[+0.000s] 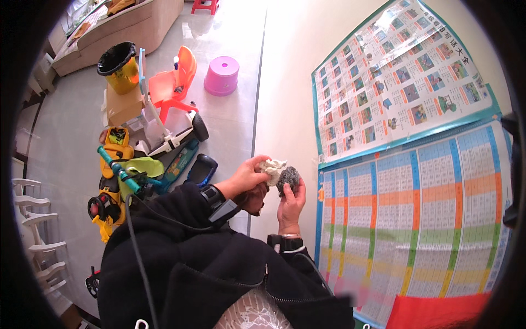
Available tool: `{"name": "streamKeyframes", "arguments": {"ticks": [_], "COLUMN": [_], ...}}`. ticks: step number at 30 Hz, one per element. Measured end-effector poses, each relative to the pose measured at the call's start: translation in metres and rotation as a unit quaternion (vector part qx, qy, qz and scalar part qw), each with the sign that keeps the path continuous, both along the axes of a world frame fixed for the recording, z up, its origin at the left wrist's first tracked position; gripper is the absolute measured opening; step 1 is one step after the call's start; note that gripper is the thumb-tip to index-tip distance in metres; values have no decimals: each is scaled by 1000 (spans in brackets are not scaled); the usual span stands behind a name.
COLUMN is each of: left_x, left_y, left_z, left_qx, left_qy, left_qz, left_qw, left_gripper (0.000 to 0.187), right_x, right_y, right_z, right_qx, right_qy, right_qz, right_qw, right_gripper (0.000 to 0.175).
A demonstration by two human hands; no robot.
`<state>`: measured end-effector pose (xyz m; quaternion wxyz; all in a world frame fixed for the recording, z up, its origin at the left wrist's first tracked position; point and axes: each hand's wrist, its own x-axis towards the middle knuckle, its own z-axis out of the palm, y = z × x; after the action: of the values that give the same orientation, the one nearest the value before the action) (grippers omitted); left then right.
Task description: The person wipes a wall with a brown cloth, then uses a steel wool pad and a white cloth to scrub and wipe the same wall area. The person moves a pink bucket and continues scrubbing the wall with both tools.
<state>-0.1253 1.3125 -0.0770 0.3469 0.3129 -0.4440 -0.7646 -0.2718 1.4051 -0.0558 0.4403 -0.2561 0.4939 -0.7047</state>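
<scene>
In my left hand (245, 177) is a crumpled off-white cloth (272, 169), pinched between thumb and fingers. My right hand (292, 201) grips a dark grey, rough scouring pad or similar wad (288, 180), with the thumb across its lower edge. Cloth and wad are side by side and seem to touch. A dark brown, glossy item (252, 199) shows just under my left hand; what it is and what holds it, I cannot tell. Both my wrists wear black bands, and a grey cable runs down over the left sleeve.
Two charts (407, 82) hang on the wall at right. At left stand an orange chair (168, 88), a purple stool (222, 76), a bin with a black liner (123, 74), a scooter (176, 162), a white-framed wheeled toy (176, 140), yellow ride-on toys (113, 158) and a sofa (123, 31).
</scene>
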Motion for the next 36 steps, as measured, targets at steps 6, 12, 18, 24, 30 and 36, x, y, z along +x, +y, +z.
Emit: {"name": "streamKeyframes", "arguments": {"ticks": [6, 12, 18, 24, 30, 36], "left_x": [-21, -34, -60, -72, -59, -81], "left_y": [-67, -132, -221, -372, -536, -638], "left_z": [1, 7, 4, -42, -75, -62], "left_qx": [15, 16, 30, 23, 81, 91], "left_qy": [24, 16, 23, -15, -13, -57], "left_qz": [59, 105, 79, 47, 57, -9], "left_qw": [998, 994, 996, 999, 995, 994], "left_gripper": [48, 49, 51, 50, 49, 49], "right_x": [-19, -31, -49, -61, -47, -62], "right_y": [-94, -173, -247, -386, -553, -643], "right_z": [4, 14, 4, -40, -68, -53], "right_qx": [-7, -6, 0, 37, 137, 134], "right_qy": [33, 134, 142, 199, 128, 118], "right_qz": [28, 33, 5, -14, 22, -25], "right_qw": [999, 990, 990, 979, 982, 984], "right_gripper": [49, 47, 49, 48, 48, 50]}}
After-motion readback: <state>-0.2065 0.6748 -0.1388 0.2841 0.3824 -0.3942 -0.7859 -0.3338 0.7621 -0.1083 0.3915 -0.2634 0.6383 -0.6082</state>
